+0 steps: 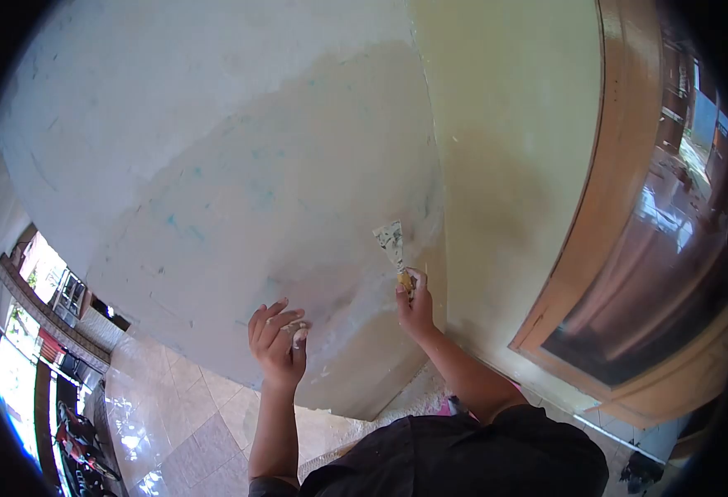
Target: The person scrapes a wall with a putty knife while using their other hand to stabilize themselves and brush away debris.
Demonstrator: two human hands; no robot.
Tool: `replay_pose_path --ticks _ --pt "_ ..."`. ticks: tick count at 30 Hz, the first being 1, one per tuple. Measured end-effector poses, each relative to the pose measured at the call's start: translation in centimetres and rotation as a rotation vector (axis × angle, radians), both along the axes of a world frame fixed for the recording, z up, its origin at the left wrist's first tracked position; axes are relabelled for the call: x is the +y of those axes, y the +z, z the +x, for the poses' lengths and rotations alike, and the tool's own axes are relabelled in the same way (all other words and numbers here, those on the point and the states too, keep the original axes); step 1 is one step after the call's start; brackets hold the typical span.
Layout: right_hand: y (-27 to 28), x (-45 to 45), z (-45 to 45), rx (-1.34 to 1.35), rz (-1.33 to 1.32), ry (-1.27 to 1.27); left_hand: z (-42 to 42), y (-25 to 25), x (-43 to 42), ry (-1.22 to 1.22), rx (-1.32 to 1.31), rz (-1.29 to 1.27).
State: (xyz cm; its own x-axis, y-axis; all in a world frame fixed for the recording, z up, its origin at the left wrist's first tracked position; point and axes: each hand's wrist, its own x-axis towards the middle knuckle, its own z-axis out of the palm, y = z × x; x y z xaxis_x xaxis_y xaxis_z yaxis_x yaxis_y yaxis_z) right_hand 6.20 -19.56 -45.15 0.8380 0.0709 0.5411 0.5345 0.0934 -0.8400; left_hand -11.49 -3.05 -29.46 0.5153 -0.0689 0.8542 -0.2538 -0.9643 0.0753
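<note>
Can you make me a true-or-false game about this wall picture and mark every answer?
1. The bare right grip holds a stained metal scraper with a yellowish handle. True.
2. The bare left grip holds a paintbrush. False: no tool shows there, only whitish smears.
3. In the picture, the pale yellow wall is right of the patchy whitish wall. True.
4. A red shirt shows at the bottom. False: that is a black cloth shirt.

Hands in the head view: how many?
2. The left hand is raised, fingers half curled, in front of the patchy wall; the right hand grips the scraper by its handle. No other hands show.
</note>
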Motion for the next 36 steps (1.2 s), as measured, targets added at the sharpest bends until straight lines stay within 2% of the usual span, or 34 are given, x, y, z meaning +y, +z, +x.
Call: replay_pose_path --ticks 2,7,9,14,16,18,22,24,27,29,31,33,34,36 --pt "1.0 -0.8 2.8 -0.007 0.009 0.028 2.4 1.6 -1.3 0.043 -0.038 -0.037" --pt "5.2 -2.5 9.3 -0.036 0.035 0.113 6.7 7.7 -2.3 0.147 -0.163 0.276" --pt "7.6 -3.2 12.3 -0.26 0.009 0.018 8.0 11.5 -2.9 0.178 -0.22 0.288" --pt "14.8 -4.6 18.6 -0.362 0.095 0.093 10.6 19.5 -2.5 0.331 -0.262 0.39" --pt "16.5 -5.1 20.0 -0.432 0.121 0.1 11.3 21.9 -2.1 0.46 -0.19 0.444" --pt "17.5 -5.5 20.9 -0.354 0.157 0.159 12.1 24.1 -0.9 0.566 -0.214 0.5" --pt "16.5 -5.1 22.8 -0.409 0.139 0.191 14.3 29.2 1.1 0.787 -0.24 0.648" --pt "16.3 -4.7 23.7 -0.399 0.13 0.203 15.6 31.3 2.2 0.868 -0.389 0.796" --pt "18.8 -4.7 23.7 -0.506 0.113 0.144 16.8 32.5 3.0 0.973 -0.46 0.947" --pt "22.3 -4.7 23.3 -0.542 0.066 0.126 17.6 32.7 3.3 0.942 -0.556 1.009" --pt "23.7 -4.4 22.8 -0.558 0.017 0.106 17.2 32.3 2.7 1.296 -0.338 0.896" --pt "24.1 -3.9 22.6 -0.519 -0.215 0.069 17.2 32.5 3.3 1.259 -0.361 0.916" --pt "22.7 -3.4 22.5 -0.514 -0.256 0.015 17.2 32.5 3.6 1.225 -0.388 0.927" --pt "16.0 -3.0 23.3 -0.547 -0.342 -0.007 17.2 32.5 3.8 1.241 -0.383 0.929"
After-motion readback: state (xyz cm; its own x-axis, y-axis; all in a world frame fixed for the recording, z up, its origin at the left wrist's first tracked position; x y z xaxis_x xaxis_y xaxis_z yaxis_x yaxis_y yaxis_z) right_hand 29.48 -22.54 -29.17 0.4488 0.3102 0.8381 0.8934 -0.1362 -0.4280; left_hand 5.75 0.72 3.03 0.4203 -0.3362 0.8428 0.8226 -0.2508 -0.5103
